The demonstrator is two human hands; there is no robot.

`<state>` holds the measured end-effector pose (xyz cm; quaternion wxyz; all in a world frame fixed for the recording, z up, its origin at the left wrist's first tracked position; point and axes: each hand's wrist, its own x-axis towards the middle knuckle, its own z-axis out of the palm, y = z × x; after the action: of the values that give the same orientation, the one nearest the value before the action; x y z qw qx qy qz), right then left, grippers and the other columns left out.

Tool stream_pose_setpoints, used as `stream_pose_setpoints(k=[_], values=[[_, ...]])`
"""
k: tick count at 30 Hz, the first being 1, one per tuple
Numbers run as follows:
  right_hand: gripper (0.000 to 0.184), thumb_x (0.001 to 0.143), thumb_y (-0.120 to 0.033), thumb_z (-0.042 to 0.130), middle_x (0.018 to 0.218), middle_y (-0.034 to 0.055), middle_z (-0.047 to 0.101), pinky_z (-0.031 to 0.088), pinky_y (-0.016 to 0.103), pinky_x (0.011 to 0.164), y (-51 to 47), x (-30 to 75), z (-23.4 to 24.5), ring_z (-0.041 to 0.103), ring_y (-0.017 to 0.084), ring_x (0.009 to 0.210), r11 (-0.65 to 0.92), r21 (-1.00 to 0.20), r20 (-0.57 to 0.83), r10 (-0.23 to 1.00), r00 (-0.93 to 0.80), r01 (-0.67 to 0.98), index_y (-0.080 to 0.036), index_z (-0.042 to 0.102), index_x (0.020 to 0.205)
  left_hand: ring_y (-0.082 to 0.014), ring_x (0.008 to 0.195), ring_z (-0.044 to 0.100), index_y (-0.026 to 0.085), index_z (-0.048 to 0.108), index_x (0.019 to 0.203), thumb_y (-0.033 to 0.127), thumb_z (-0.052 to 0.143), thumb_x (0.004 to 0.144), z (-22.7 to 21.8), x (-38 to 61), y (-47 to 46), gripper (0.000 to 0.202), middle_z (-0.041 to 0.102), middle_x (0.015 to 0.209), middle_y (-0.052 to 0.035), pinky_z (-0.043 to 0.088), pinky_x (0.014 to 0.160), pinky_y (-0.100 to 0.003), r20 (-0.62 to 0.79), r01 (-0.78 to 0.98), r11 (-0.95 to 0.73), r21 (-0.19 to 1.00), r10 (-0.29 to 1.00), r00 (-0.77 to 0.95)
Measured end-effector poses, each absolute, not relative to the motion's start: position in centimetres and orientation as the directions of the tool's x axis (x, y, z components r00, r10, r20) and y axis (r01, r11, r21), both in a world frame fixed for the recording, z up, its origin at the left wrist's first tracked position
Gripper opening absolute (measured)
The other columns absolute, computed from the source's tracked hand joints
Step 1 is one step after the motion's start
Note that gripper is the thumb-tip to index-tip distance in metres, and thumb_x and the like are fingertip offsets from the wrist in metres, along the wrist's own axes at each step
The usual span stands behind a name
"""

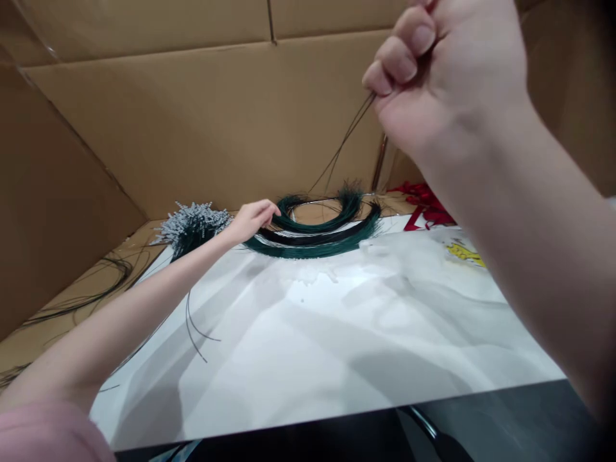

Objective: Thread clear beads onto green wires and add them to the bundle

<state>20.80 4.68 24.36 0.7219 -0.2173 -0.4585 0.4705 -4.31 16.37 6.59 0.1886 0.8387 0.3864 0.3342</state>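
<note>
My right hand (443, 70) is raised high at the upper right, closed in a pinch on thin dark wires (344, 144) that run down toward the bundle. My left hand (253, 219) reaches far forward and rests its fingers on a curved bundle of dark green wires (317, 240) lying at the far edge of the white sheet (337, 333). Its fingers are bent over the bundle's left end. A cluster of grey-white tipped stems (192, 224) lies just left of that hand.
Brown cardboard walls (192, 115) enclose the back and left. Loose dark wires (91, 282) lie on the cardboard floor at left, and two stray ones (197, 333) on the sheet. Red material (426, 202) and a yellow piece (464, 251) sit at far right.
</note>
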Motion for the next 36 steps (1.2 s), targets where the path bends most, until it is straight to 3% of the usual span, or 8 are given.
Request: stream_pose_setpoints(k=[3,6,11,14,20,24,28,36], values=[[0.047,0.102,-0.004,0.015,0.059,-0.0065,0.016,0.022,0.017,0.049,-0.2,19.1,24.0,0.019,0.004,0.047,0.5,-0.748,0.579,0.813,-0.06,-0.437,-0.019,0.026,0.059,-0.0131,0.07,0.06,0.012,0.067,0.101,0.059,0.03,0.099,11.0,-3.3,12.4,0.059,0.064,0.078,-0.0061,0.048,0.068,-0.025,0.506,0.41,-0.66,0.629,0.748,0.429],[0.046,0.1,-0.001,0.01,0.063,-0.0052,0.012,0.022,0.017,0.051,-4.1,17.7,23.8,0.018,0.004,0.049,0.446,-0.791,0.568,0.79,-0.231,-0.419,-0.019,0.029,0.061,-0.0162,0.075,0.065,0.012,0.07,0.096,0.064,0.028,0.098,15.0,-1.6,7.1,0.067,0.068,0.08,-0.0093,0.051,0.072,-0.028,0.487,0.144,-0.593,0.792,0.756,0.437],[0.045,0.107,-0.03,0.023,0.056,-0.0069,0.015,0.019,0.019,0.046,-7.6,15.9,22.8,0.017,0.004,0.047,0.248,-0.894,0.395,0.831,-0.392,-0.374,-0.019,0.032,0.064,-0.0147,0.072,0.068,0.014,0.067,0.079,0.061,-0.002,0.099,19.7,0.7,-0.8,0.085,0.06,0.068,-0.0029,0.05,0.068,-0.027,0.495,-0.057,-0.532,0.845,0.735,0.464],[0.047,0.107,-0.032,0.027,0.055,-0.0068,0.02,0.023,0.018,0.045,-8.3,15.6,21.8,0.021,0.004,0.045,0.216,-0.9,0.368,0.84,-0.398,-0.378,-0.019,0.034,0.063,-0.01,0.061,0.065,0.013,0.062,0.07,0.058,-0.006,0.1,20.9,1.2,-3.3,0.087,0.057,0.063,-0.0004,0.05,0.067,-0.027,0.45,-0.121,-0.467,0.876,0.7,0.554],[0.046,0.109,-0.028,0.027,0.057,-0.0062,0.017,0.025,0.019,0.045,-8.2,16.6,21.6,0.018,0.005,0.045,0.169,-0.859,0.355,0.877,-0.323,-0.484,-0.019,0.038,0.065,-0.0199,0.087,0.069,0.015,0.073,0.1,0.073,0.02,0.093,17.6,-0.2,-4.0,0.079,0.072,0.088,-0.0071,0.054,0.078,-0.031,0.416,0.093,-0.565,0.82,0.7,0.581],[0.045,0.108,-0.02,0.03,0.058,-0.006,0.017,0.023,0.021,0.045,-7.8,17.1,22.1,0.018,0.005,0.045,0.172,-0.843,0.344,0.902,-0.263,-0.51,-0.018,0.038,0.064,-0.0215,0.102,0.065,0.015,0.065,0.125,0.056,0.042,0.098,14.1,-2.1,-4.6,0.054,0.071,0.112,-0.0117,0.05,0.092,-0.033,0.18,0.252,-0.554,0.794,0.609,0.772],[0.044,0.107,-0.017,0.032,0.056,-0.0069,0.02,0.021,0.023,0.044,-7.0,17.4,22.1,0.019,0.005,0.044,0.16,-0.81,0.336,0.915,-0.223,-0.564,-0.018,0.039,0.064,-0.0194,0.107,0.062,0.017,0.065,0.125,0.035,0.049,0.1,11.3,-2.8,-4.7,0.034,0.069,0.116,-0.0101,0.047,0.094,-0.03,0.087,0.289,-0.49,0.823,0.61,0.787],[0.044,0.103,-0.004,0.019,0.054,-0.0092,0.021,0.019,0.017,0.043,-5.5,18.1,22.2,0.019,0.002,0.041,0.135,-0.797,0.29,0.94,-0.178,-0.589,-0.017,0.042,0.067,-0.0162,0.093,0.064,0.014,0.068,0.116,0.029,0.053,0.098,8.3,-2.8,-3.2,0.027,0.072,0.102,-0.0116,0.049,0.083,-0.027,0.133,0.148,-0.382,0.912,0.616,0.777]])
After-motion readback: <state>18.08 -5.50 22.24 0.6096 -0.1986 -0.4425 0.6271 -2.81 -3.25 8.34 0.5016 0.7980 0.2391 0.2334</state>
